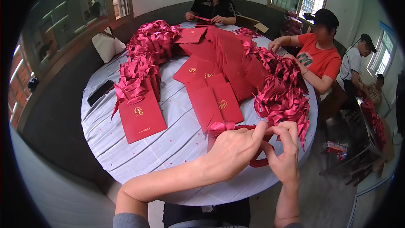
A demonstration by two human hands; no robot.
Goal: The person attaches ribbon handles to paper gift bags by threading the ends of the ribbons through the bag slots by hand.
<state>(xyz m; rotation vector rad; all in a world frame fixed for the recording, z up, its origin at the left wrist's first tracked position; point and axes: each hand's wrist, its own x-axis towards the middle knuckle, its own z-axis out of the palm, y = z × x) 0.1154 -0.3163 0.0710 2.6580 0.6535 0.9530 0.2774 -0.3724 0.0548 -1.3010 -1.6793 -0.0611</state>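
Note:
Near the table's front edge, both my hands are closed on a red satin ribbon [221,126]. My left hand [232,152] reaches across from the left, back of the hand up, and its thumb side meets the other hand. With thumb and fingertips, my right hand [286,147] pinches the ribbon, and a dark red loop [258,161] hangs between the two. Behind my left hand shows part of a red paper bag, mostly hidden. Just beyond lie flat red paper bags [223,103] with gold emblems. The exact crossing of the ribbon is covered by my fingers.
Ribboned bags heap up at left [145,50] and right [282,97] on the round cloth-covered table [177,160]. One bag [141,116] lies apart, near a dark phone [101,92]. Co-workers handle ribbons at the far side [213,10] and right [318,55]. A white bag [107,46] stands at left.

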